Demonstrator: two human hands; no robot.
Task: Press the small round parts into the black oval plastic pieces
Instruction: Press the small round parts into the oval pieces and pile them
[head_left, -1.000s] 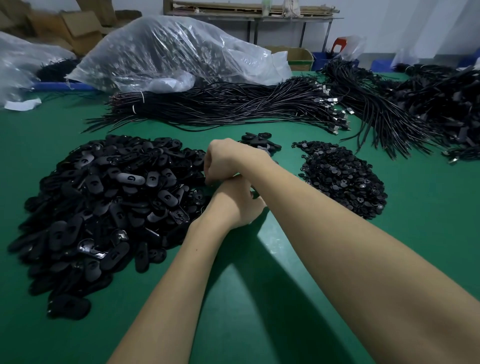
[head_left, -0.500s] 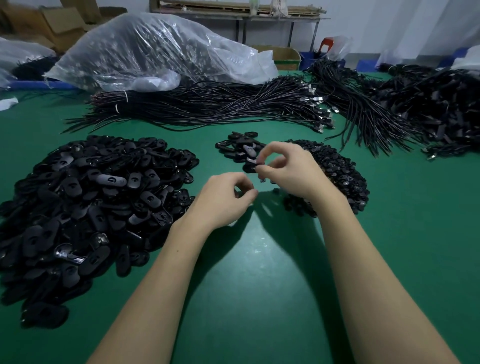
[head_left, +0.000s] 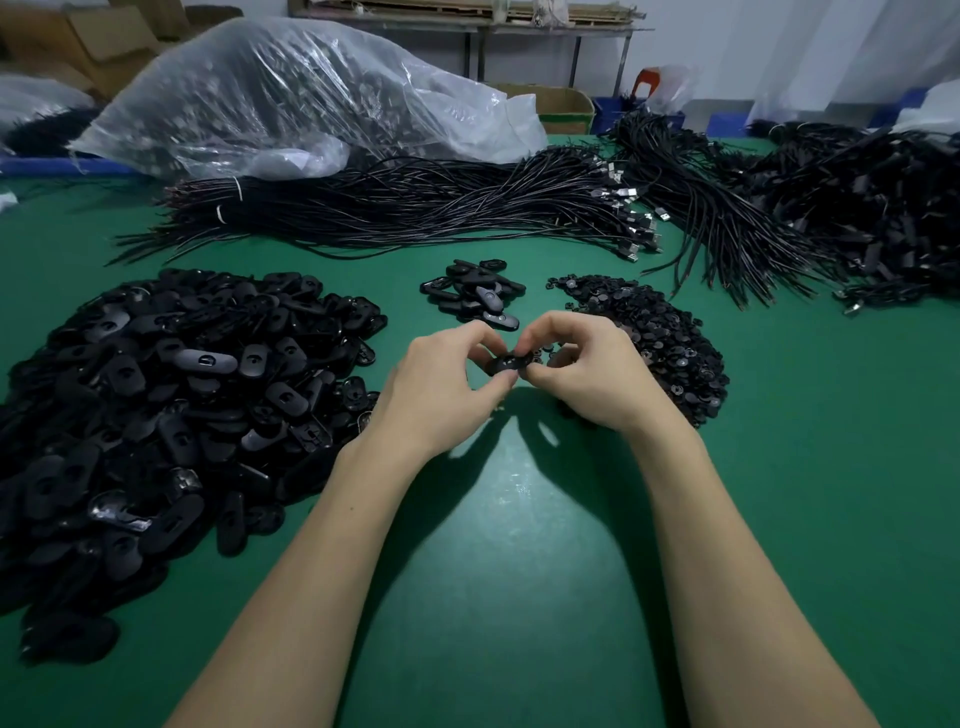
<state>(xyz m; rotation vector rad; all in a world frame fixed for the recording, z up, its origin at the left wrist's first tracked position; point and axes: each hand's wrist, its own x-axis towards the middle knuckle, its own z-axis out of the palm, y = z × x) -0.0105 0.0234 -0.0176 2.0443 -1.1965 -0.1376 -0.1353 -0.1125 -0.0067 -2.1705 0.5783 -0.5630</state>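
A black oval piece (head_left: 505, 362) was held between the two hands above the green table (head_left: 493, 545), its long axis lying roughly across, from the left fingertips toward the right ones and tilted a little upward on the right. The left hand (head_left: 441, 384) was curled, thumb and forefinger pinched on the oval's left end. The right hand (head_left: 587, 374) was curled as well, its fingertips (head_left: 525, 344) closed down on the oval's right end; whether a small round part was trapped beneath them could not be told, since that spot was hidden.

The press was judged to be under way or about to begin, and it was seen to turn on the right fingertips lying directly over the oval's recess while the left hand braced from the other end.

The heap of small round parts (head_left: 660, 338) lay just beyond and beside the right knuckles, nearer that hand. A small cluster of ovals (head_left: 475, 291), presumably finished, lay just ahead of both sets of fingers, and the large pile of oval pieces (head_left: 171, 395) lay outward of the left hand.
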